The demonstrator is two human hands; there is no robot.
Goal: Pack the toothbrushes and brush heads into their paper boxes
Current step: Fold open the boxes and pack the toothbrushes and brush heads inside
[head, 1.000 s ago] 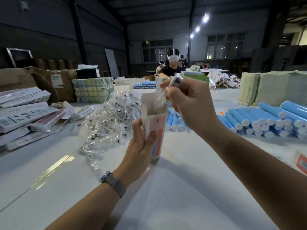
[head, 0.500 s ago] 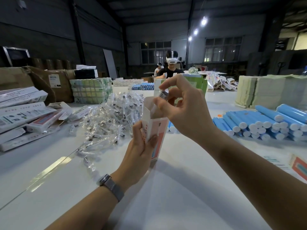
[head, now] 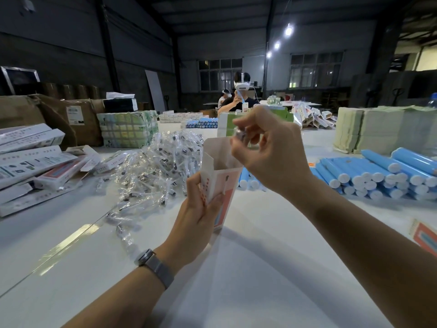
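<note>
- Gripping paper box (head: 218,185) upright in left hand (head: 197,216), top flap open, base just above white tabletop (head: 236,280).
- Pinching small wrapped brush head (head: 239,134) with right hand (head: 272,157) fingertips, directly over the box mouth; item blurred.
- Lying behind the box: heap of clear-wrapped brush heads (head: 153,176) at left, blue toothbrush tubes (head: 378,176) stacked at right.
- Sitting further left: finished white boxes (head: 30,162).
- Working at far end: another person (head: 238,98).
</note>
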